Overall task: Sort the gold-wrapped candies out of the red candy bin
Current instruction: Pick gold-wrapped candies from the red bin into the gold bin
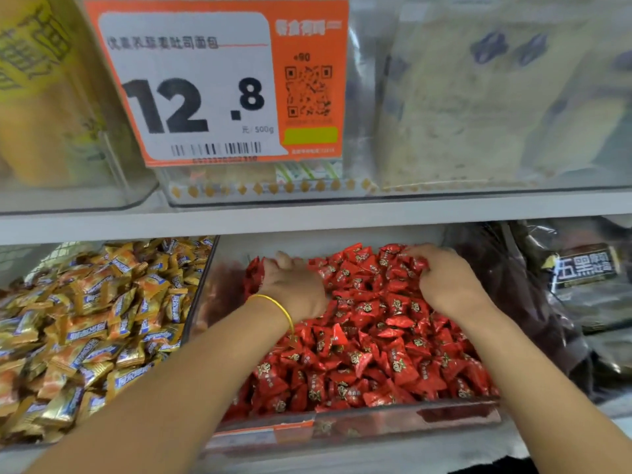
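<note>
- Both my hands are down in the red candy bin [359, 417], toward its back. As I judge it, any stray would lie buried there, so I am raking through the heap rather than picking off the top.
- My left hand [295, 290] is palm-down at the back left, with its fingers curled into the red candies [376, 343]. The fingertips are sunk out of sight, so I cannot tell whether they hold anything.
- My right hand [448, 282] is at the back right, its fingers hooked over a clump of red wrappers. Whether it is pinching one or only dragging the pile I cannot tell either.
- I keep the hands apart, I think, so that each works its own half of the bin.
- The only gold-wrapped candies [102, 319] I can see lie in the neighbouring bin [41, 261] to my left, behind a clear wall. I see none on the surface of the red heap.
- Everything under the top layer is hidden, and my forearms cover part of the front left of the bin.
- The shelf [307, 213] overhead shadows the back of the bin.
- The dark packets [581, 268] to the right are cut off by the frame, and their print is hard to read.
- A yellow band [273, 304] on my left wrist could be mistaken for gold wrapping at a glance.
</note>
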A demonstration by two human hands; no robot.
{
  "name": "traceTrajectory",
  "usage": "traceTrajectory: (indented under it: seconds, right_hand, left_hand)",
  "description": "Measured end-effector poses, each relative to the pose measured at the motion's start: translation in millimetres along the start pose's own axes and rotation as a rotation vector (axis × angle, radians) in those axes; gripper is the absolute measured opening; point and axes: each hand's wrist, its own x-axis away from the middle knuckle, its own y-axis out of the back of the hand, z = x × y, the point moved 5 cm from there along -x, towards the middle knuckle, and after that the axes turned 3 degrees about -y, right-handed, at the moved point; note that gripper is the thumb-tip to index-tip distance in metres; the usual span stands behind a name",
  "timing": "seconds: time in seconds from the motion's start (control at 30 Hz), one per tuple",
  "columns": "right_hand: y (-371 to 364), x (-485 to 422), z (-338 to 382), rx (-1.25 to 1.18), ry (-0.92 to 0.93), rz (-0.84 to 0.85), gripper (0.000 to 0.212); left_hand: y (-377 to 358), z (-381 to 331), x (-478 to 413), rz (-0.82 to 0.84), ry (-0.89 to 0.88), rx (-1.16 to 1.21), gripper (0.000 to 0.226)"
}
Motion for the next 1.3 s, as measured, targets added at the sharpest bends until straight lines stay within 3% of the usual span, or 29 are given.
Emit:
traceTrajectory:
  seconds: [0.1, 0.17, 0.2, 0.27, 0.43, 0.53, 0.6, 0.7, 0.8, 0.87, 0.93, 1.07, 1.17, 1.23, 1.3]
  right_hand:
    - [-10, -6, -8, 0.074, -0.019, 0.079, 0.050]
    - [-22, -8, -10, 0.151, -0.028, 0.147, 0.047]
    - [-27, -9, -10, 0.200, -0.036, 0.188, 0.047]
    - [-40, -6, -6, 0.296, -0.024, 0.304, 0.049]
    - [-67, 28, 32, 0.290, 0.279, 0.676, 0.049]
    - [-57, 44, 43, 0.207, 0.355, 0.777, 0.043]
    - [-40, 52, 43, 0.071, 0.361, 0.852, 0.036]
    - [-8, 54, 32, -0.157, 0.259, 0.767, 0.041]
    - [25, 39, 10, -0.318, 0.155, 0.377, 0.040]
    - [36, 34, -4, -0.364, 0.077, 0.222, 0.040]
    - [36, 29, -12, -0.337, 0.057, 0.175, 0.045]
    - [28, 28, -15, -0.243, 0.100, 0.169, 0.039]
    - [25, 33, -10, -0.159, 0.190, 0.203, 0.030]
    - [17, 42, 3, -0.108, 0.299, 0.391, 0.024]
    - [-2, 56, 12, 0.002, 0.387, 0.691, 0.039]
  left_hand:
    - [17, -28, -9, -0.264, -0.236, 0.200, 0.051]
    - [7, -53, -12, -0.174, -0.445, 0.264, 0.058]
    - [-2, -56, -14, -0.094, -0.463, 0.220, 0.060]
    - [-18, -46, -21, 0.001, -0.395, 0.092, 0.065]
    - [-13, -4, -20, 0.093, -0.218, -0.048, 0.062]
    - [7, -3, -16, 0.003, -0.167, -0.010, 0.041]
    - [19, -11, -17, -0.120, -0.168, 0.046, 0.046]
    - [32, -41, -18, -0.314, -0.399, 0.258, 0.060]
    - [16, -75, -12, -0.144, -0.634, 0.291, 0.048]
    - [-4, -78, -16, -0.012, -0.634, 0.168, 0.053]
    - [-11, -61, -25, -0.025, -0.564, 0.016, 0.060]
    - [-3, -20, -32, -0.061, -0.414, -0.105, 0.064]
    - [11, -8, -24, -0.119, -0.375, -0.001, 0.059]
    - [23, -10, -14, -0.215, -0.377, 0.103, 0.049]
    - [24, -25, 2, -0.207, -0.495, 0.161, 0.050]
